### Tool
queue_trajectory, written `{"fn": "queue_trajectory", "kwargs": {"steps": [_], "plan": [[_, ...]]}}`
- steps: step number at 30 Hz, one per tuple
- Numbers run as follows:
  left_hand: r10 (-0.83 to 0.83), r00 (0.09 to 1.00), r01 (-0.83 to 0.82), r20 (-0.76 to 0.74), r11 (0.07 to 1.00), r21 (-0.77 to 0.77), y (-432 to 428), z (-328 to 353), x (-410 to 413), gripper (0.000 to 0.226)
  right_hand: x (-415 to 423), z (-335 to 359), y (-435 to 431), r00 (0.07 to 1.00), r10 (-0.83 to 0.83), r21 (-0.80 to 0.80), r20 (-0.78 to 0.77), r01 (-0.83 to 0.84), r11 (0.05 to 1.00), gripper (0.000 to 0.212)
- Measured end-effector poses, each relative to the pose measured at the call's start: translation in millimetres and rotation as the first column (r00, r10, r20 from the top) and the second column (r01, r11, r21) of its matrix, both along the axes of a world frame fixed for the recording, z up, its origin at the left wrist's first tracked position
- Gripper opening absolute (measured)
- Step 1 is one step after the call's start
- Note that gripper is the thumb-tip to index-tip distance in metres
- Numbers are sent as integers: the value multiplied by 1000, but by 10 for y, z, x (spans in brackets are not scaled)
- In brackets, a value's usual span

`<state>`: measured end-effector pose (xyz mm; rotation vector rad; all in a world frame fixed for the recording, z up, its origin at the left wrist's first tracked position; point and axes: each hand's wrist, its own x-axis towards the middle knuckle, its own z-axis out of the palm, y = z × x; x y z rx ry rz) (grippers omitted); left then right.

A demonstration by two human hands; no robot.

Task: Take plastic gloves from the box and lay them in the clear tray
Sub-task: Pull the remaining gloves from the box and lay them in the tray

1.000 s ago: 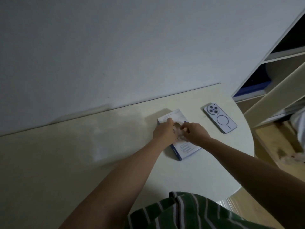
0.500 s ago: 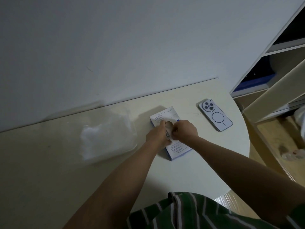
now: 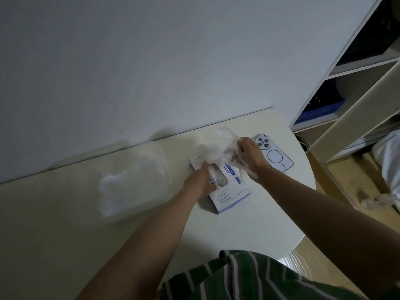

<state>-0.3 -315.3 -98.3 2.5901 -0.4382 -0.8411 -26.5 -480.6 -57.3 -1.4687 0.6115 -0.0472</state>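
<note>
Since the earlier frame, I see the right hand (image 3: 249, 154) has lifted from the box (image 3: 229, 191) toward the phone (image 3: 275, 156), drawing a glove (image 3: 218, 144) out; the left hand (image 3: 200, 180) stays on the box.

Head view:

1. Surface. A pale table (image 3: 249, 230) with a rounded right end stands against a plain grey wall (image 3: 151, 61). A white shelf (image 3: 357, 105) stands to the right, over a wood floor. Lighting is dim.
2. Box. It lies flat in the middle of the table. Its long axis runs from far-left to near-right, with the oval opening facing up.
3. Glove. The clear film hangs above the far end of the box, spread toward the wall. One end trails along the right wrist.
4. Right hand. Its fingers are clenched round the glove.
5. Left hand. It lies on the box top beside the opening, fingers extended, pressing down.
6. Tray (image 3: 134, 180). The clear tray sits left of the box, against the wall, with crumpled film inside.
7. Phone. It lies face down, just right of the box.
</note>
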Motion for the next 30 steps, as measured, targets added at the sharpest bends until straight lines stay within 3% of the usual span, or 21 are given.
{"fn": "queue_trajectory", "kwargs": {"steps": [3, 4, 6, 8, 10, 11, 13, 14, 16, 18, 20, 22, 24, 26, 28, 30], "plan": [[213, 976, -219, -47, 949, -228, 29, 120, 51, 35, -30, -29, -41, 997, 74, -79, -26, -76, 994, 20], [307, 942, -335, -135, 873, -354, 46, 191, 76, 33, -30, -17, -34, 991, 130, -193, -18, -131, 972, 23], [404, 837, -547, -368, 637, -544, 64, 349, 118, 36, -53, 30, 1, 963, 258, -346, -73, -268, 899, 18], [433, 767, -640, -474, 459, -617, 99, 486, 192, 40, -46, 42, 59, 930, 349, -457, -112, -360, 813, 12], [432, 762, -644, -481, 441, -625, 156, 606, 252, 48, 10, 64, 156, 918, 382, -406, -108, -392, 825, 11], [435, 765, -643, -476, 465, -609, 204, 637, 271, 63, 23, 84, 206, 929, 365, -333, -66, -365, 869, 16], [492, 733, -678, -470, 476, -559, 303, 662, 285, 86, 35, 177, 374, 908, 416, -360, -41, -402, 842, 18], [523, 712, -698, -468, 456, -553, 357, 648, 292, 82, 26, 197, 450, 887, 462, -394, 9, -422, 817, 20], [549, 659, -744, -514, 374, -554, 467, 647, 306, 54, 16, 233, 609, 882, 454, -256, 126, -413, 874, 31], [551, 610, -780, -569, 294, -553, 583, 658, 318, 28, 54, 252, 763, 877, 456, -252, 154, -411, 876, 43], [624, 588, -771, -515, 240, -590, 708, 665, 331, 18, 126, 278, 906, 892, 433, -135, 126, -417, 899, 34], [759, 618, -661, -206, 359, -659, 895, 619, 375, 25, 176, 308, 1045, 885, 450, 129, 114, -463, 877, 40], [765, 635, -558, 109, 552, -620, 1102, 616, 370, 28, 232, 322, 1132, 843, 523, 229, 126, -538, 811, 57], [711, 633, -499, 307, 678, -540, 1296, 615, 360, 28, 271, 313, 1227, 818, 568, 160, 91, -575, 803, 57], [658, 633, -465, 408, 744, -479, 1469, 611, 350, 26, 336, 301, 1360, 798, 603, -60, -7, -603, 796, 63], [611, 645, -442, 459, 788, -429, 1589, 595, 344, 26, 415, 266, 1477, 821, 565, -273, -86, -565, 779, 53]]}}
